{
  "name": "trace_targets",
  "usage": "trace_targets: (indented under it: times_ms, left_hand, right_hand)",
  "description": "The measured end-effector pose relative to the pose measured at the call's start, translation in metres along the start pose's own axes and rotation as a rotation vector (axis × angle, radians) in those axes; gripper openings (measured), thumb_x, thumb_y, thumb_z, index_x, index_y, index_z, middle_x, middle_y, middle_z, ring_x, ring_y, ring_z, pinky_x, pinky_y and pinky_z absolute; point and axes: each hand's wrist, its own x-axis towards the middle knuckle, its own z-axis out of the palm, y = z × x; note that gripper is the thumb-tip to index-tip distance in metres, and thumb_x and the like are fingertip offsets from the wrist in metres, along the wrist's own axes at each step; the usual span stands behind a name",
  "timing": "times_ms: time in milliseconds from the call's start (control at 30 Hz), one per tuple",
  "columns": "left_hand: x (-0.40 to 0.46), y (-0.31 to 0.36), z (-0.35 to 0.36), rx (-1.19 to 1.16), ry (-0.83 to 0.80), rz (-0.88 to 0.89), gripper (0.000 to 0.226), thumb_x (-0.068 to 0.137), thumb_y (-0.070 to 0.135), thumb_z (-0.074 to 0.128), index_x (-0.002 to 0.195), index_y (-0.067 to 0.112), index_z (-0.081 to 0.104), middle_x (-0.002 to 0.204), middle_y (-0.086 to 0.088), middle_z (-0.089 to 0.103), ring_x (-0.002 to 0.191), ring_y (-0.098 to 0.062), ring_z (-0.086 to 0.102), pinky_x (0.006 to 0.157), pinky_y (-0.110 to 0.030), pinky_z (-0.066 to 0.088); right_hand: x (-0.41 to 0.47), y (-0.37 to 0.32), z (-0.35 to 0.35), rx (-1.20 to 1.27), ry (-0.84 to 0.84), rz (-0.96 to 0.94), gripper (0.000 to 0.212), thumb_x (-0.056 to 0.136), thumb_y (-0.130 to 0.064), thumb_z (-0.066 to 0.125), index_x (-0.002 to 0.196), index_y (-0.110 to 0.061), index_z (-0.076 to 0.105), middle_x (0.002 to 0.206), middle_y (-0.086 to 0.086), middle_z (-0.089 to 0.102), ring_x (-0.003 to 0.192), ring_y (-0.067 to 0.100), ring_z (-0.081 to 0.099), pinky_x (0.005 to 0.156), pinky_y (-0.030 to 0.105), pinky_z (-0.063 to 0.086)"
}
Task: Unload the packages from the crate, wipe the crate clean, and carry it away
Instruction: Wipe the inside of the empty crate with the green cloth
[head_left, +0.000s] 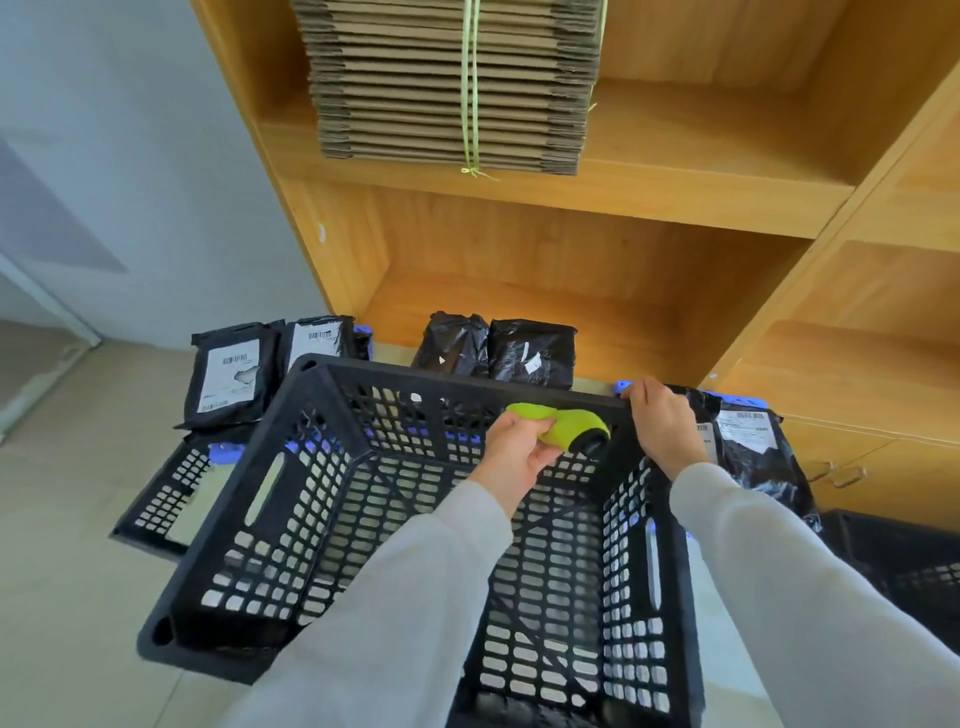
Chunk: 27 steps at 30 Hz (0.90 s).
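Black lattice crate (415, 519), plastic, tilted with its open top toward the camera, interior holding no packages; slot handles in the left and right walls. Left hand (519, 447), grey sleeve, reaches into the crate; its fingers (506, 423) are curled round a yellow-green cloth (563, 423), which lies against the inside of the far wall just under the rim, its dark end pointing right. Right hand (662, 421), grey sleeve, grips the crate's far right corner, fingers folded over the rim. Packages, black plastic mailers, lie outside the crate: two labelled ones (234, 374) at the left, side by side, with white barcode labels; two unlabelled-looking ones (493, 353) behind the far rim, at the front edge of the lowest shelf; one more (753, 447) at the right, partly hidden by the right hand, barcode label showing. Blue plastic pieces (623, 385) show near the right fingertips and beside the left packages; what they belong to cannot be told. A second black lattice panel (166, 499) lies flat on the floor to the left, partly under the crate. Wooden shelf unit (675, 197) stands behind, light brown; on its upper shelf a bundle of flattened cardboard (452, 83) tied with a green cord. Another dark container (898, 561) sits at the right edge, mostly out of view. Floor (62, 571) beige tile.
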Motion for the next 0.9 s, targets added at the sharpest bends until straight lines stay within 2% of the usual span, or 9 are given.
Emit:
trace_targets:
  times_ms: [100, 200, 267, 333, 400, 500, 567, 700, 900]
  left_hand:
    - [-0.012, 0.011, 0.005, 0.023, 0.008, 0.038, 0.029, 0.092, -0.008, 0.067, 0.11, 0.01, 0.053, 0.126, -0.024, 0.067, 0.111, -0.036, 0.069, 0.052, -0.032, 0.061]
    - [-0.021, 0.023, 0.003, 0.032, 0.017, 0.037, 0.031, 0.092, -0.008, 0.067, 0.113, 0.01, 0.054, 0.126, -0.024, 0.066, 0.113, -0.037, 0.067, 0.05, -0.034, 0.061]
    - [-0.022, 0.028, 0.0, 0.049, 0.011, 0.019, 0.032, 0.093, -0.008, 0.065, 0.123, 0.002, 0.055, 0.126, -0.024, 0.066, 0.113, -0.037, 0.067, 0.057, -0.039, 0.062]
    - [-0.02, 0.028, -0.005, 0.066, 0.015, 0.01, 0.035, 0.095, -0.008, 0.063, 0.128, 0.0, 0.056, 0.125, -0.023, 0.067, 0.112, -0.037, 0.068, 0.07, -0.042, 0.06]
    - [-0.014, 0.024, -0.01, 0.072, 0.031, 0.0, 0.032, 0.096, -0.008, 0.062, 0.127, -0.001, 0.057, 0.124, -0.023, 0.068, 0.108, -0.036, 0.069, 0.071, -0.042, 0.059]
    - [-0.003, 0.017, -0.02, 0.037, 0.068, -0.033, 0.025, 0.096, -0.009, 0.06, 0.12, -0.002, 0.059, 0.112, -0.02, 0.069, 0.089, -0.03, 0.07, 0.052, -0.036, 0.06]
    - [0.004, 0.013, -0.024, 0.037, 0.089, -0.057, 0.025, 0.096, -0.009, 0.06, 0.12, -0.001, 0.059, 0.108, -0.019, 0.068, 0.084, -0.028, 0.068, 0.051, -0.036, 0.06]
    - [0.022, 0.001, -0.033, 0.07, 0.122, -0.073, 0.024, 0.096, -0.01, 0.059, 0.117, 0.001, 0.058, 0.118, -0.022, 0.068, 0.098, -0.034, 0.067, 0.073, -0.043, 0.056]
    - [0.052, -0.019, -0.049, 0.089, 0.193, -0.098, 0.032, 0.096, -0.008, 0.057, 0.125, 0.004, 0.059, 0.123, -0.021, 0.067, 0.11, -0.036, 0.067, 0.063, -0.04, 0.056]
  right_hand:
    - [-0.002, -0.003, -0.001, 0.004, -0.016, 0.044, 0.029, 0.101, -0.001, 0.042, 0.124, -0.001, 0.059, 0.117, 0.021, 0.06, 0.097, 0.046, 0.062, 0.079, 0.047, 0.051]
    - [-0.003, -0.005, -0.002, 0.041, -0.037, 0.106, 0.031, 0.1, -0.002, 0.045, 0.129, -0.002, 0.056, 0.118, 0.019, 0.058, 0.096, 0.044, 0.062, 0.078, 0.047, 0.051]
    - [-0.005, -0.009, -0.004, 0.08, -0.005, 0.142, 0.023, 0.103, -0.008, 0.041, 0.119, -0.004, 0.056, 0.106, 0.017, 0.058, 0.089, 0.04, 0.059, 0.079, 0.048, 0.05]
    - [-0.008, -0.012, -0.008, 0.004, 0.003, 0.153, 0.02, 0.106, -0.018, 0.032, 0.107, -0.008, 0.05, 0.095, 0.012, 0.055, 0.085, 0.035, 0.052, 0.09, 0.053, 0.045]
    - [-0.004, -0.017, -0.012, -0.047, 0.057, 0.154, 0.023, 0.105, -0.025, 0.029, 0.114, -0.012, 0.047, 0.104, 0.011, 0.058, 0.098, 0.036, 0.056, 0.1, 0.059, 0.038]
    - [0.004, -0.024, -0.01, -0.089, 0.065, 0.08, 0.033, 0.104, -0.022, 0.037, 0.135, -0.015, 0.044, 0.127, 0.01, 0.059, 0.12, 0.034, 0.056, 0.105, 0.062, 0.035]
    - [0.011, -0.034, -0.007, -0.058, 0.049, 0.027, 0.035, 0.104, -0.02, 0.039, 0.138, -0.017, 0.046, 0.131, 0.009, 0.058, 0.121, 0.032, 0.056, 0.103, 0.059, 0.036]
    - [0.024, -0.059, 0.003, -0.001, -0.001, -0.043, 0.032, 0.104, -0.024, 0.036, 0.13, -0.018, 0.054, 0.125, 0.008, 0.062, 0.114, 0.032, 0.056, 0.096, 0.052, 0.038]
    - [0.041, -0.083, 0.011, 0.045, -0.149, 0.02, 0.041, 0.104, -0.05, 0.033, 0.124, -0.026, 0.059, 0.118, 0.006, 0.066, 0.108, 0.031, 0.06, 0.09, 0.044, 0.042]
